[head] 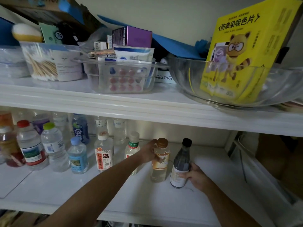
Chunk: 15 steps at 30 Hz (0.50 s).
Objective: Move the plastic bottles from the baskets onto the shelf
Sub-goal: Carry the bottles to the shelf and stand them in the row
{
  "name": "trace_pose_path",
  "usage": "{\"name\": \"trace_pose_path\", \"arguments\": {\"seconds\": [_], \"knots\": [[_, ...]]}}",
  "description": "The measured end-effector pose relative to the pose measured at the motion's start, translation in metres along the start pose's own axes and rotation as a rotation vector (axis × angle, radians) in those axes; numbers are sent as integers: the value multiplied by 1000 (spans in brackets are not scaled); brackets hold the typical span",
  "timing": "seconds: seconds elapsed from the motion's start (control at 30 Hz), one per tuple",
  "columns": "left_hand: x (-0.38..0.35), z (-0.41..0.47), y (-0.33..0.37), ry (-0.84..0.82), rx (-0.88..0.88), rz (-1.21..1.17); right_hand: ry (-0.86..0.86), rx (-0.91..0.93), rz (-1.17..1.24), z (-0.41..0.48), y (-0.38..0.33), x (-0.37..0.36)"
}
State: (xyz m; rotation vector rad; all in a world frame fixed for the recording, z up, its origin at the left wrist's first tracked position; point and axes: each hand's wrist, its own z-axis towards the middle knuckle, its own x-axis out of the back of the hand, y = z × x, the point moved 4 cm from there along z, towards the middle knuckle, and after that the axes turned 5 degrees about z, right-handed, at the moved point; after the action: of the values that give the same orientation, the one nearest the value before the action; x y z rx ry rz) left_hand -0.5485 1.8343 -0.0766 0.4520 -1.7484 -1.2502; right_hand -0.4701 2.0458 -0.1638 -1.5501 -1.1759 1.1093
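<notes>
On the lower white shelf [68, 190] my left hand [150, 152] grips a clear bottle with a brown cap and orange label [160, 167], which stands upright. Right beside it my right hand [196, 176] holds a dark bottle with a black cap [181, 161], also upright on the shelf. To the left stand several plastic bottles: a white-capped one with a red label [103, 153], a blue-capped one [77, 156], a green-capped one [55, 148] and a red-capped one [31, 145]. The baskets are out of view.
The upper shelf [114, 105] carries a glass bowl [193, 82] holding a yellow box [242, 54], a clear bin of pill packs [121, 77] and a tub of cotton swabs [49, 63]. A cupboard side wall [255, 169] closes the lower shelf on the right.
</notes>
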Motion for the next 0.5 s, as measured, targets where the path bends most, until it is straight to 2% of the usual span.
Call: {"name": "trace_pose_path", "arguments": {"seconds": [0.3,0.33,0.43,0.5], "knots": [[-1,-1,0,14,28,17,26,13,-97,-17,6,-11],[-2,-2,0,15,33,19,86,18,-141,-19,10,-15],[-2,-2,0,21,42,24,424,86,-356,-25,12,-22],[-3,-3,0,24,51,29,533,173,-410,-26,10,-28]]}}
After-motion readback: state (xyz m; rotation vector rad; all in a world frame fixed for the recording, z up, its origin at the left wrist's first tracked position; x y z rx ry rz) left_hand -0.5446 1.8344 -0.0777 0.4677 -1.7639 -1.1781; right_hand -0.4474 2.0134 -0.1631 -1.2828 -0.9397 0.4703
